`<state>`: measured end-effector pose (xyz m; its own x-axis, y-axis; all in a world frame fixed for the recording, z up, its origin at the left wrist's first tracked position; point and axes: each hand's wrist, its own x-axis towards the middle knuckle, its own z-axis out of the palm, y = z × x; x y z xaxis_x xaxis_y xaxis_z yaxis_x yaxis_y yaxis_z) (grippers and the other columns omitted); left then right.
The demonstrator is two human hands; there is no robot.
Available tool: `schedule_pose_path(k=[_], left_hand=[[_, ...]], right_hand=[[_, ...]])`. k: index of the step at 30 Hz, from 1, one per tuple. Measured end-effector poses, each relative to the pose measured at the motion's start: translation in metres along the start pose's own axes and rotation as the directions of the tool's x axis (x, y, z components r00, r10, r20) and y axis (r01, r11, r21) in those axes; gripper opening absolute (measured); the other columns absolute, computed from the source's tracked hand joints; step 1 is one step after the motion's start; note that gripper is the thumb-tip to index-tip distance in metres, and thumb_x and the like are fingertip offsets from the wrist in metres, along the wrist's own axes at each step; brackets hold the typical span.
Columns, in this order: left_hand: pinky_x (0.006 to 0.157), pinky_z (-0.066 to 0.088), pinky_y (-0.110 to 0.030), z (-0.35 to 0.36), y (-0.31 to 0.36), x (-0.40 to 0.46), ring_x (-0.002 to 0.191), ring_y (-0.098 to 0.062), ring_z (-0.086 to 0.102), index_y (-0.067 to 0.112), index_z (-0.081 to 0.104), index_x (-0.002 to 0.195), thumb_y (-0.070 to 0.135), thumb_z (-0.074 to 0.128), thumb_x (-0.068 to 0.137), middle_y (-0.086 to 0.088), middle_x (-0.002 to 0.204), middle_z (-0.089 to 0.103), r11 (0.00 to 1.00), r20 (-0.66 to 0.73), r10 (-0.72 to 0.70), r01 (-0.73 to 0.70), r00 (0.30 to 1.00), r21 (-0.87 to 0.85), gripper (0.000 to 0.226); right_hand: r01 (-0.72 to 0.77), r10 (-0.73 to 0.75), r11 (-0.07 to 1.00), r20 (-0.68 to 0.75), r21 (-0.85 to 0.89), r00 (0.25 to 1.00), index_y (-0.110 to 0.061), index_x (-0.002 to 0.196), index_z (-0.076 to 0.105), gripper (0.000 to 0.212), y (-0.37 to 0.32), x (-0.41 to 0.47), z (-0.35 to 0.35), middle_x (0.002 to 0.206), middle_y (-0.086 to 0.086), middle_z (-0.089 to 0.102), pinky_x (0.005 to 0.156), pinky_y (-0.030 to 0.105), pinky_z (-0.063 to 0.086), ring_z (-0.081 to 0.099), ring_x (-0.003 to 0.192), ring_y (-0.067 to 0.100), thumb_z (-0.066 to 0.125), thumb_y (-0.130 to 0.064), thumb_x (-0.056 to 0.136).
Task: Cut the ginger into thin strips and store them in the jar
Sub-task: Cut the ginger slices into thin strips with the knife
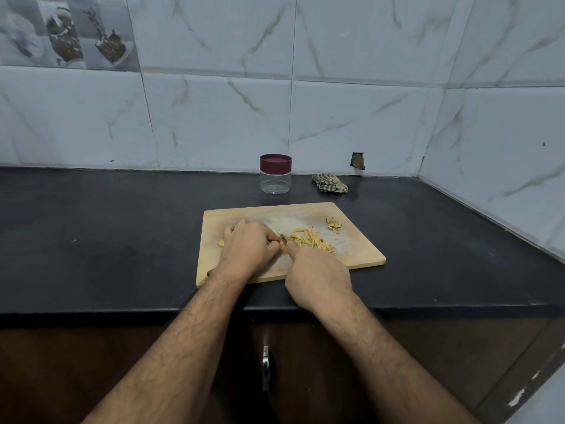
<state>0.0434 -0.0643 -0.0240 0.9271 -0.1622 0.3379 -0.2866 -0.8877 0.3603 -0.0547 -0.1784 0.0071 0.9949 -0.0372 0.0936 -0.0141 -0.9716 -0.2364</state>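
Slicing ginger on the cutting board (360, 252), the right hand (318, 280) has its grip curled round a knife (283, 239) while the left hand (249, 246) pins the piece with bent fingers, strips (312, 240) piling at 3 o'clock; next, more thin cuts, as the jar (275, 174) at 12 o'clock stands lidded and empty

We see our two arms with no sleeves on them. Both arms have dark hair. Our left hand (249, 250) and right hand (318, 278) have no gloves.
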Motion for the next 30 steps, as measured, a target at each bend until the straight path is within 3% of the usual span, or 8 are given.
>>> schedule_pose_path(k=[14, 21, 26, 30], left_hand=[[0.102, 0.026, -0.040, 0.003, -0.002, 0.002, 0.117, -0.018, 0.045, 0.036, 0.077, 0.093, 0.031, 0.055, 0.088, 0.016, 0.111, 0.070, 1.000, -0.015, 0.009, -0.009, 1.000, -0.017, 0.024], [0.105, 0.026, -0.041, 0.003, -0.003, 0.001, 0.118, -0.020, 0.046, 0.038, 0.077, 0.092, 0.033, 0.056, 0.090, 0.016, 0.112, 0.070, 0.999, -0.021, 0.001, -0.001, 1.000, -0.035, 0.022], [0.108, 0.025, -0.041, 0.000, -0.001, 0.001, 0.121, -0.019, 0.044, 0.039, 0.077, 0.100, 0.031, 0.056, 0.090, 0.016, 0.116, 0.069, 0.999, -0.017, -0.004, 0.003, 1.000, -0.042, 0.024], [0.110, 0.024, -0.041, 0.000, -0.001, 0.001, 0.123, -0.019, 0.044, 0.039, 0.076, 0.102, 0.030, 0.057, 0.090, 0.016, 0.117, 0.068, 0.998, -0.011, -0.005, 0.005, 1.000, -0.055, 0.024]], right_hand=[[0.010, -0.010, 1.000, -0.004, -0.007, 1.000, -0.032, 0.151, 0.033, 0.059, -0.003, 0.003, 0.004, 0.124, 0.004, 0.061, 0.083, 0.036, 0.044, 0.057, 0.114, 0.025, 0.044, -0.014, 0.095], [0.000, 0.002, 0.999, 0.055, -0.040, 0.998, -0.028, 0.132, 0.049, 0.042, -0.010, 0.012, -0.003, 0.123, 0.003, 0.061, 0.076, 0.034, 0.038, 0.057, 0.112, 0.025, 0.043, -0.011, 0.094], [0.007, -0.006, 1.000, 0.068, -0.020, 0.998, -0.034, 0.149, 0.035, 0.059, -0.001, -0.003, -0.003, 0.128, 0.003, 0.059, 0.079, 0.034, 0.040, 0.056, 0.115, 0.026, 0.042, -0.013, 0.095], [-0.020, 0.020, 1.000, 0.063, 0.003, 0.998, -0.033, 0.151, 0.032, 0.061, 0.002, -0.012, -0.003, 0.128, 0.004, 0.060, 0.080, 0.035, 0.043, 0.055, 0.115, 0.026, 0.043, -0.012, 0.095]])
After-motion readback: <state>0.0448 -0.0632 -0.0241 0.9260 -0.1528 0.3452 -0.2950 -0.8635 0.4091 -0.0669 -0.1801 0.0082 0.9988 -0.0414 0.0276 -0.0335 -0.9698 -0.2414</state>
